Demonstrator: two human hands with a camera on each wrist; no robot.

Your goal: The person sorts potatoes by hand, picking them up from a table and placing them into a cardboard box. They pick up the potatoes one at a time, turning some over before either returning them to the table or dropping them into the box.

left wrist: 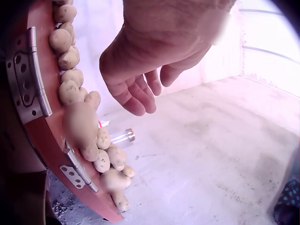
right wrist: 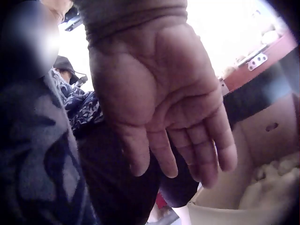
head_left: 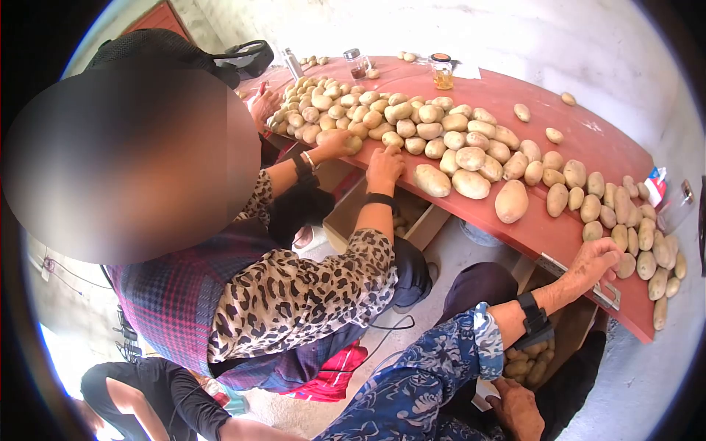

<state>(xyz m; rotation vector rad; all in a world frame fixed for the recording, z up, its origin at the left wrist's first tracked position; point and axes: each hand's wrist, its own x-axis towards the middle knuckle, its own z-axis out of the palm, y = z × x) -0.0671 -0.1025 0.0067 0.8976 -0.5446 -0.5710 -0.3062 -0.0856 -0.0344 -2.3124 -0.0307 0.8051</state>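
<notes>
Red tabletop (head_left: 507, 92) bears two hinges (left wrist: 39, 77), dozens of potatoes (head_left: 471, 157); left grip (head_left: 587, 266) near, right grip (head_left: 519, 411) lower (both slack).

A bare strip of counter (head_left: 493, 92) behind the potatoes (head_left: 471, 158) affords passage; a lidded jar (head_left: 443, 79) and scattered potatoes interrupt it. Potatoes obstruct the counter's end beyond the left hand (head_left: 588, 264). The box (right wrist: 234, 215) below is open-topped.
</notes>
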